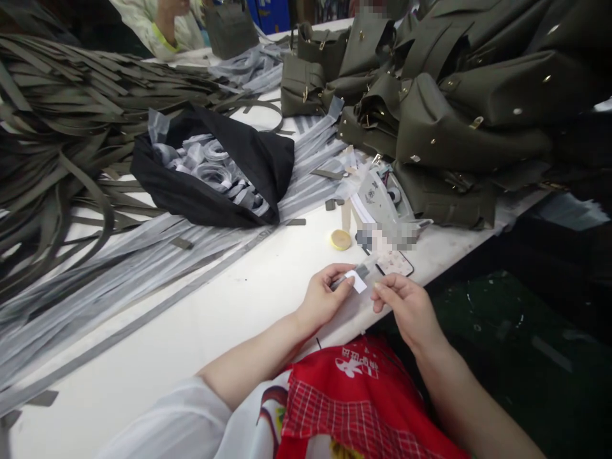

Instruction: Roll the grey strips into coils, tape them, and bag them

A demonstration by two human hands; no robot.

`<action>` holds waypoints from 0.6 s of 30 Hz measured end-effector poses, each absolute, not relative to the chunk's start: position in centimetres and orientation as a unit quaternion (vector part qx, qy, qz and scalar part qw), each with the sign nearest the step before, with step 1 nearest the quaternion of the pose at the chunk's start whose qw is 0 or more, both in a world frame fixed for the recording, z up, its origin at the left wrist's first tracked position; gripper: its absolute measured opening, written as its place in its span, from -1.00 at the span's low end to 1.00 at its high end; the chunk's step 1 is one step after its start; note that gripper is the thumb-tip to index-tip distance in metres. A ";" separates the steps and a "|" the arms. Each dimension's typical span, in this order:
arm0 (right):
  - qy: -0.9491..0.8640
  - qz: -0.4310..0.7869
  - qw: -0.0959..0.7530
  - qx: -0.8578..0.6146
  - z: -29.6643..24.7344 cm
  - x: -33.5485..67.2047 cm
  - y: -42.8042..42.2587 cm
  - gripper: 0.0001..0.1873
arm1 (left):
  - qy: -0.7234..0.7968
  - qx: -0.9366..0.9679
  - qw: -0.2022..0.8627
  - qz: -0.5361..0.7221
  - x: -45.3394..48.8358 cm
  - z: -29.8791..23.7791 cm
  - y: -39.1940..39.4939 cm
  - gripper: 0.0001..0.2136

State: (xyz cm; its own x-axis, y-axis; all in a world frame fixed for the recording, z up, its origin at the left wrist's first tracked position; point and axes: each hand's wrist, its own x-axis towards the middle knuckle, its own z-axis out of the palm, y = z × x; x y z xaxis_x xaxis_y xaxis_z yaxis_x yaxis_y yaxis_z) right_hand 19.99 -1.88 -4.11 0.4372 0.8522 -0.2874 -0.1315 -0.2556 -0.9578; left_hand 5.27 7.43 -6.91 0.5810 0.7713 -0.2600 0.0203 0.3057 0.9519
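Note:
My left hand (326, 294) is closed on a small white card (356, 281) together with a dark grey strip wrapped in clear plastic (363, 269). The thumb presses on the card's edge. Just to the right, my right hand (405, 307) has thumb and fingertips pinched together, and whatever lies between them is too small to make out. Both hands are above the front edge of the white table (229, 306). Past them lie a round yellow-rimmed disc (340, 240) and a phone with a patterned case (396, 262).
A black cloth bag (258, 150) holds coiled plastic-wrapped strips (210, 159). Dark olive straps (95, 89) pile up at left, with long plastic-wrapped strips (119, 255) nearer. Olive handbags (468, 127) heap at right beside an open box of small items (382, 194). A person's sleeve (157, 29) shows across the table.

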 end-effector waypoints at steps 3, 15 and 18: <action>-0.238 0.490 0.543 -0.639 -5.2 18.5 -1.5 -0.68 | 0.378 0.546 0.697 0.272 5.2 -6.9 7.3 -0.64; -0.200 0.545 0.498 -0.644 -7.5 18.5 -1.3 -0.61 | 0.393 0.520 0.704 0.283 5.1 -7.2 7.2 -0.69; -0.194 0.576 0.489 -0.626 -8.3 18.8 -1.6 -0.58 | 0.423 0.494 0.704 0.287 5.3 -7.2 7.1 -0.65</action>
State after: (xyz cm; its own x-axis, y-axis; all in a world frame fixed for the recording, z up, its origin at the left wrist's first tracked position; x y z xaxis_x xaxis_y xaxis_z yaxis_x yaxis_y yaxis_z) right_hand 18.81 -1.63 -8.31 0.2611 0.8061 -0.5311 -0.3193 -0.4471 -0.8356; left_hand 5.26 7.07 -7.23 0.4776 0.8213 -0.3119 0.0134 0.3481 0.9373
